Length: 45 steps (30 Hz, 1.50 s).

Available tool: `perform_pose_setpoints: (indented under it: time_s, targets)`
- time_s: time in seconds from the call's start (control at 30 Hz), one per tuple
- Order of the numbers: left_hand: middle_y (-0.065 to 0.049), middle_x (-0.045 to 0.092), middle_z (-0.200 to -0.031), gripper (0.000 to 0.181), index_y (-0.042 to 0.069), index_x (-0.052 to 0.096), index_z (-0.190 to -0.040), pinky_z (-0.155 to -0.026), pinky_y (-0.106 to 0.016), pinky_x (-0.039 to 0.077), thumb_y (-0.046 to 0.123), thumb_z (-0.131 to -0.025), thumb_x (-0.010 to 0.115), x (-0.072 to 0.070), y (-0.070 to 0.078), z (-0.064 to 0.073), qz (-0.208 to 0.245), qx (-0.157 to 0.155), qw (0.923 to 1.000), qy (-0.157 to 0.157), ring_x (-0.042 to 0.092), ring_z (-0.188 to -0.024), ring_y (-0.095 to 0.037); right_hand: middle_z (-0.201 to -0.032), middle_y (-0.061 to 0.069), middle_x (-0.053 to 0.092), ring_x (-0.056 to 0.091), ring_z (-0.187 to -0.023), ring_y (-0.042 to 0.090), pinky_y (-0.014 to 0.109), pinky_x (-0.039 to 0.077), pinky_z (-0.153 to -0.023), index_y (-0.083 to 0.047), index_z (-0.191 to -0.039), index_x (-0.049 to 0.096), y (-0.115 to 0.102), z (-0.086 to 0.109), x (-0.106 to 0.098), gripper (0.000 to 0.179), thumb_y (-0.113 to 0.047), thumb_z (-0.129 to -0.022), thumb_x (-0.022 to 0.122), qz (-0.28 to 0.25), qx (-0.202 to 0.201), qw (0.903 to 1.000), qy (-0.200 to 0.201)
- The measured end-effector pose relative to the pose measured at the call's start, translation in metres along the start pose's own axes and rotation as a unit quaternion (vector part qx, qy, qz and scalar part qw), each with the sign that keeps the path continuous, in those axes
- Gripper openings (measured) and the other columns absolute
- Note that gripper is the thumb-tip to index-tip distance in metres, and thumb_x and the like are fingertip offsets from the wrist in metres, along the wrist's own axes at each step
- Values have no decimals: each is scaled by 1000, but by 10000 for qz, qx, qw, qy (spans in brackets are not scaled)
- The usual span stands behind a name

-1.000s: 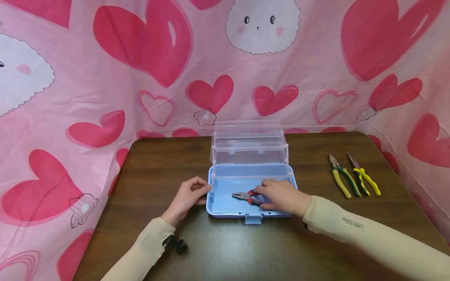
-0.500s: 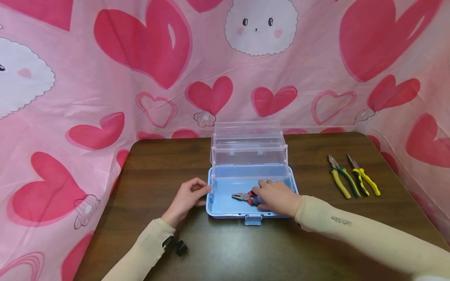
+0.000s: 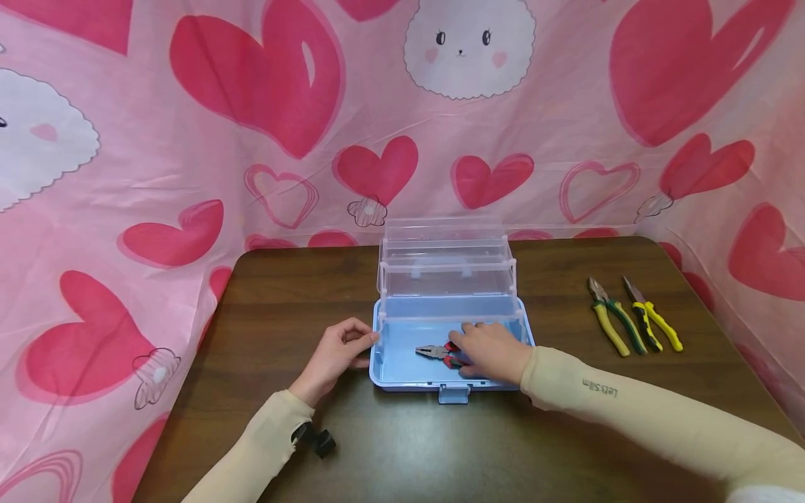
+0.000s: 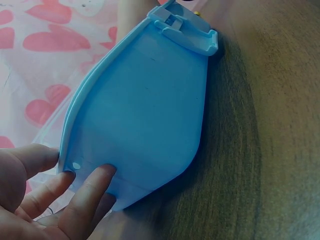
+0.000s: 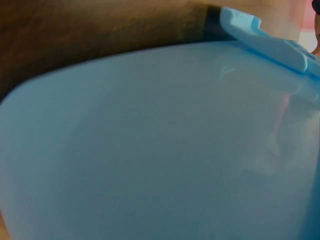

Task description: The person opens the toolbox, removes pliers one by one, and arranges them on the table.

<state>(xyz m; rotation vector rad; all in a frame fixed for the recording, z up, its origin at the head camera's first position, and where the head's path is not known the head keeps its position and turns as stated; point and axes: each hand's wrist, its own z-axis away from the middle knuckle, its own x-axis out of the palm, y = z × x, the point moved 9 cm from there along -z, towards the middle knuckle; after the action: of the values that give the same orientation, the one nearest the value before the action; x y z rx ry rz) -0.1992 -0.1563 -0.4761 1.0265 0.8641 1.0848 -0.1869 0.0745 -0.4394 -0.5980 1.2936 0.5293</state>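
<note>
A blue toolbox (image 3: 402, 383) with its clear lid raised stands on the table. Combination pliers (image 3: 431, 353) with red and black handles lie inside, jaws toward the left. My right hand (image 3: 493, 355) is in the box over these pliers, fingers around their handles, hiding the handle ends. At the box's left end, my left hand (image 3: 336, 355) holds the rim, its thumb at the edge and its fingers against the outer wall. The left wrist view shows those fingers (image 4: 90, 197) on the blue wall. Only the box's wall (image 5: 165, 140) and latch fill the right wrist view.
On the right of the brown table (image 3: 283, 293) lie pliers with yellow and green handles (image 3: 610, 318) and long-nose pliers with yellow and black handles (image 3: 650, 314). Clear folding trays (image 3: 448, 265) rise at the box's back. The front latch (image 3: 453, 395) hangs down. A pink heart-print cloth surrounds the table.
My right hand and forearm have shifted slightly left, the fingers further along the pliers' handles. The pliers and my left hand stay in place.
</note>
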Motion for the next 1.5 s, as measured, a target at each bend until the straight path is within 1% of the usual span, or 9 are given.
perform_pose_setpoints:
  time_s: [0.33, 0.57, 0.73, 0.9, 1.07, 1.2, 1.37, 1.43, 1.5]
  targets:
    - [-16, 74, -106, 26, -3, 67, -112, -77, -38, 65, 18, -98, 74, 0, -1, -1, -14, 34, 10000, -40, 73, -91, -24, -93, 10, 63, 59, -78, 23, 43, 60, -64, -6, -115, 64, 5, -2, 3, 46, -30, -83, 88, -588, 478, 9970, -184]
    - [-14, 74, -102, 26, -4, 66, -112, -76, -38, 65, 17, -99, 74, 1, 0, 0, -11, 72, 10000, -65, 73, -89, -23, -93, 10, 61, 55, -78, 23, 41, 58, -65, -7, -122, 65, 10, 1, 8, 51, -31, -83, 88, -810, 800, 9928, -376]
    - [-16, 74, -104, 26, -4, 67, -112, -76, -37, 65, 18, -99, 74, 1, -1, 1, -19, 58, 10000, -57, 72, -89, -24, -97, 11, 62, 56, -80, 23, 41, 58, -69, -6, -124, 65, 13, 4, 7, 51, -28, -84, 88, -1132, 861, 9890, -406]
    - [-15, 74, -104, 26, -3, 67, -112, -77, -38, 65, 18, -99, 74, 1, -1, 1, -37, 39, 10000, -35, 72, -90, -24, -99, 9, 63, 57, -81, 20, 38, 58, -72, -9, -120, 66, 13, 7, 4, 47, -24, -82, 89, -1699, 789, 9812, -464]
    - [-13, 74, -103, 26, -3, 67, -112, -77, -38, 65, 17, -99, 74, 1, -2, 1, -23, 61, 10000, -42, 72, -91, -24, -102, 5, 64, 57, -85, 17, 34, 57, -76, -13, -119, 67, 14, 11, 0, 43, -23, -82, 89, -2346, 663, 9678, -632]
    - [-13, 74, -103, 25, -4, 67, -111, -77, -38, 65, 17, -99, 74, 2, -2, 0, -1, 87, 9999, -64, 72, -92, -25, -107, 4, 67, 58, -92, 18, 36, 56, -81, -13, -122, 68, 16, 15, -5, 42, -22, -85, 86, -2964, 495, 9504, -807]
    - [-13, 74, -103, 25, -4, 67, -111, -77, -38, 65, 16, -99, 74, 1, -1, 0, 2, 93, 9999, -68, 72, -92, -24, -107, 5, 68, 60, -93, 20, 35, 55, -79, -12, -125, 66, 19, 21, -10, 41, -22, -89, 82, -3638, 384, 9257, -961]
    - [-13, 74, -103, 25, -4, 67, -111, -77, -39, 65, 17, -99, 74, 1, -1, 0, 4, 95, 9999, -67, 72, -92, -24, -107, 5, 68, 61, -93, 20, 34, 55, -78, -12, -124, 65, 20, 23, -13, 40, -22, -89, 82, -3756, 358, 9210, -975]
    - [-14, 75, -104, 25, -4, 67, -111, -77, -39, 65, 17, -99, 74, 1, -1, 0, 4, 85, 9999, -78, 72, -93, -25, -108, 6, 68, 62, -94, 21, 34, 55, -78, -12, -123, 65, 21, 25, -17, 39, -22, -89, 81, -3789, 286, 9200, -958]
